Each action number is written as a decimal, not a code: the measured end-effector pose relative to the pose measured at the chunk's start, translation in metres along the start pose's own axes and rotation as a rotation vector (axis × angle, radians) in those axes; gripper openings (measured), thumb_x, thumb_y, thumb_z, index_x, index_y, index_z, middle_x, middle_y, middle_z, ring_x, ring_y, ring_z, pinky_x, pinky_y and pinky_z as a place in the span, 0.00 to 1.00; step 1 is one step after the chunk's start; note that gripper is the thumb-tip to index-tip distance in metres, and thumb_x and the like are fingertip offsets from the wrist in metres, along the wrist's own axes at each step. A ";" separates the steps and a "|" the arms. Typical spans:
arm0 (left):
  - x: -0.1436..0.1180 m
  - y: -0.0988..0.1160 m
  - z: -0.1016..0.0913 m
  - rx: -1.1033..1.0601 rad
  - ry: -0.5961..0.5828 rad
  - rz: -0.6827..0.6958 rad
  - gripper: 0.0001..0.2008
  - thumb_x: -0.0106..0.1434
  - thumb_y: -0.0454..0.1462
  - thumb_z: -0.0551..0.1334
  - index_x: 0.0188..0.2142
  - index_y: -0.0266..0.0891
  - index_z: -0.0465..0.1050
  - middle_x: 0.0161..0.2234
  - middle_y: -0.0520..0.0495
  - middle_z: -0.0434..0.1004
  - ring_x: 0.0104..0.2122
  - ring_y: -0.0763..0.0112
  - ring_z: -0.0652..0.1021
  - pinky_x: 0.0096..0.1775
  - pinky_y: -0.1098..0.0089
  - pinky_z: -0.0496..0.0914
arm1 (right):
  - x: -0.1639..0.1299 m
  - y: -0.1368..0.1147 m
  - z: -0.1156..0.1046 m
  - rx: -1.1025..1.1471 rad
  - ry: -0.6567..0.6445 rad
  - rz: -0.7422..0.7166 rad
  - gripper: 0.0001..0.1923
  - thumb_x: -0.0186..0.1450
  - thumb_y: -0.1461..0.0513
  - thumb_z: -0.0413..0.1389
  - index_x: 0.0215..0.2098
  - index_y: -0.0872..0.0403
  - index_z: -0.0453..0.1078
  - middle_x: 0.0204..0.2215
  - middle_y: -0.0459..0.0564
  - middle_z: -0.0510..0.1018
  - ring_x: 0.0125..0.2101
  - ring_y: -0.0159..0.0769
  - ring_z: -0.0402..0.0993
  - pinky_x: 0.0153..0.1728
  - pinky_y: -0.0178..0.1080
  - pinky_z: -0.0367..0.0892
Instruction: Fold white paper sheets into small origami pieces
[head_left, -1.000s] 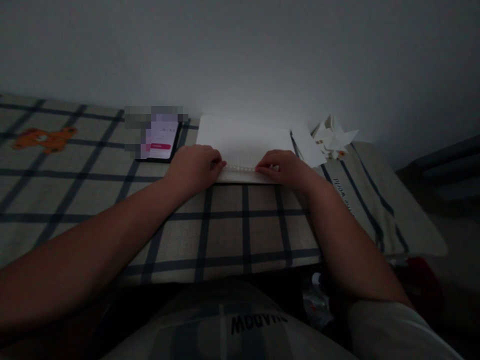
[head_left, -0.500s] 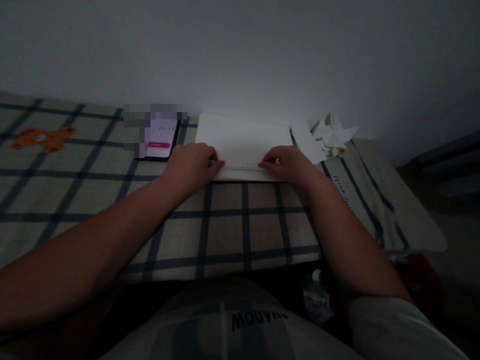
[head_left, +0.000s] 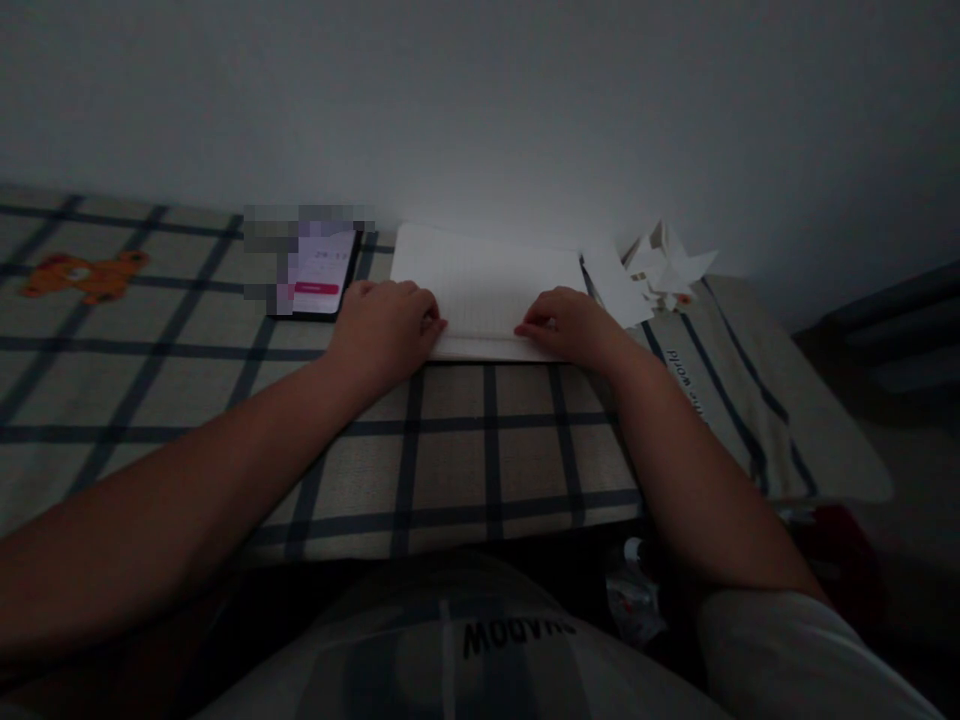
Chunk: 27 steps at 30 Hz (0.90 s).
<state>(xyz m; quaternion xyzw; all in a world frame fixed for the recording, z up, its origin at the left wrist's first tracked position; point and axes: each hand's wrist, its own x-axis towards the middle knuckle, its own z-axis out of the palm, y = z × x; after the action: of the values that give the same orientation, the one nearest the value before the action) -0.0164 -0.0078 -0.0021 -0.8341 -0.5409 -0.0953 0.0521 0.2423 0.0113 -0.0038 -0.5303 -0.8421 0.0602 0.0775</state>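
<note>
A white sheet of lined paper [head_left: 484,278] lies flat on the plaid tablecloth [head_left: 450,450], close to the wall. My left hand [head_left: 386,330] rests on its near left part, fingers curled and pressing the paper down. My right hand [head_left: 570,325] presses the near right part in the same way. The fingertips of both hands point at each other along the near edge, where the paper looks folded over. The room is dim, so fine detail of the fold is hard to make out.
A lit phone [head_left: 319,275] lies left of the paper. A loose white sheet [head_left: 615,285] and a pile of folded paper shapes [head_left: 667,265] sit at the right by the wall. An orange bear print [head_left: 86,275] marks the cloth at far left.
The perforated strip visible between my fingertips a second ago no longer shows. Both hands have slid slightly toward the wall along the paper.
</note>
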 end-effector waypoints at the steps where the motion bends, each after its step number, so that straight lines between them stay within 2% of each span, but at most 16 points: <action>1: -0.002 0.001 0.001 -0.001 0.056 0.041 0.15 0.71 0.40 0.54 0.46 0.39 0.78 0.49 0.42 0.81 0.51 0.54 0.78 0.57 0.51 0.64 | 0.001 0.001 0.001 0.010 0.004 -0.002 0.11 0.67 0.57 0.59 0.36 0.56 0.80 0.35 0.56 0.81 0.38 0.43 0.73 0.40 0.43 0.65; 4: -0.012 0.015 0.005 0.030 0.196 0.301 0.17 0.74 0.36 0.50 0.50 0.41 0.78 0.57 0.45 0.77 0.59 0.59 0.74 0.65 0.53 0.57 | 0.002 0.004 0.005 0.022 0.015 -0.009 0.11 0.66 0.57 0.61 0.36 0.56 0.80 0.34 0.55 0.81 0.37 0.42 0.73 0.39 0.43 0.64; 6: -0.020 0.029 0.010 0.039 0.175 0.538 0.19 0.75 0.35 0.49 0.55 0.41 0.76 0.61 0.47 0.74 0.62 0.61 0.71 0.67 0.55 0.55 | 0.003 0.005 0.006 0.022 0.014 -0.008 0.11 0.66 0.57 0.60 0.36 0.57 0.80 0.34 0.55 0.81 0.37 0.42 0.73 0.39 0.42 0.64; 7: -0.024 0.036 0.013 0.012 0.139 0.591 0.20 0.75 0.38 0.50 0.60 0.37 0.73 0.64 0.43 0.71 0.64 0.60 0.69 0.67 0.57 0.57 | 0.003 0.006 0.006 0.022 0.014 -0.007 0.11 0.67 0.58 0.60 0.36 0.57 0.80 0.34 0.55 0.81 0.37 0.41 0.73 0.40 0.42 0.64; 9: -0.030 0.047 0.017 -0.028 0.069 0.579 0.29 0.74 0.46 0.52 0.66 0.28 0.64 0.68 0.35 0.63 0.67 0.53 0.65 0.67 0.53 0.58 | 0.003 0.006 0.006 0.023 0.015 -0.007 0.10 0.67 0.58 0.60 0.36 0.56 0.80 0.34 0.54 0.81 0.37 0.41 0.73 0.40 0.42 0.64; 13: -0.031 0.049 0.021 -0.062 -0.013 0.515 0.36 0.74 0.52 0.50 0.69 0.25 0.56 0.70 0.33 0.58 0.69 0.50 0.61 0.68 0.50 0.54 | 0.003 0.003 0.004 0.009 0.014 -0.009 0.09 0.67 0.58 0.60 0.36 0.56 0.80 0.33 0.53 0.81 0.38 0.41 0.73 0.41 0.42 0.64; 19: -0.024 0.037 0.023 -0.078 -0.058 0.493 0.37 0.74 0.53 0.49 0.70 0.25 0.55 0.69 0.32 0.59 0.68 0.51 0.63 0.68 0.52 0.54 | 0.003 -0.001 0.001 0.040 0.011 -0.024 0.10 0.67 0.58 0.59 0.36 0.56 0.80 0.35 0.54 0.82 0.38 0.40 0.74 0.41 0.41 0.65; 27: -0.022 0.035 0.024 -0.112 -0.062 0.509 0.35 0.74 0.51 0.49 0.69 0.25 0.58 0.68 0.31 0.61 0.66 0.50 0.65 0.66 0.54 0.56 | -0.002 0.013 -0.005 0.171 -0.046 0.038 0.11 0.66 0.57 0.60 0.33 0.55 0.80 0.33 0.53 0.82 0.34 0.38 0.74 0.36 0.39 0.64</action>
<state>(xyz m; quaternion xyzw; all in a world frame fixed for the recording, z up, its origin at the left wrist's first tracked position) 0.0096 -0.0375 -0.0298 -0.9474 -0.3089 -0.0832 0.0115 0.2550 0.0153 -0.0016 -0.5359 -0.8253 0.1456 0.1021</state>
